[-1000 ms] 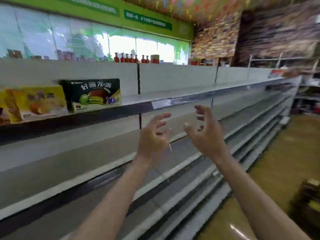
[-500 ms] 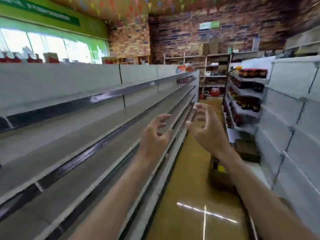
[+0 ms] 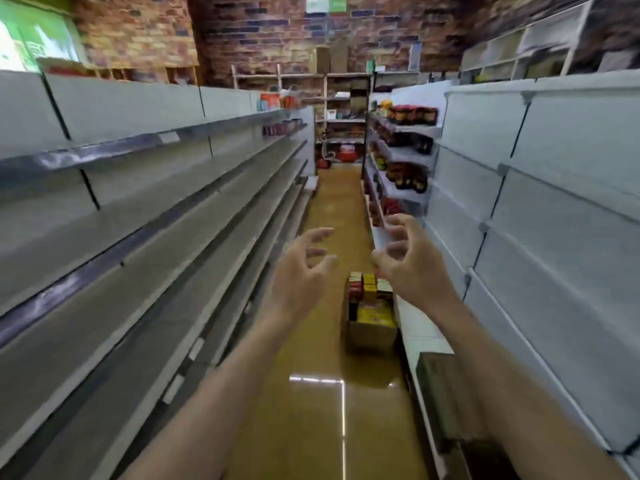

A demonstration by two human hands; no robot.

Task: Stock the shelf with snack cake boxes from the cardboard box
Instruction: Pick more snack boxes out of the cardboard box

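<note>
An open cardboard box (image 3: 371,336) stands on the aisle floor by the right-hand shelving, holding several red and yellow snack cake boxes (image 3: 370,299). Both my hands are raised in front of me, empty. My left hand (image 3: 300,271) has its fingers spread and loosely curled, to the left of and above the box. My right hand (image 3: 408,261) is held the same way, above the box's right side. The grey shelves (image 3: 145,216) on the left run down the aisle with nothing on them here.
White shelving (image 3: 540,209) lines the right side, with dark jars (image 3: 408,147) further down. A dark box (image 3: 446,400) sits low on the right near me. The glossy brown floor (image 3: 311,427) runs to more racks and a brick wall at the far end.
My view has swung right, from the shelf with stocked snack boxes to looking down the aisle. The cardboard box on the floor has come into view. Both hands stay raised and empty.
</note>
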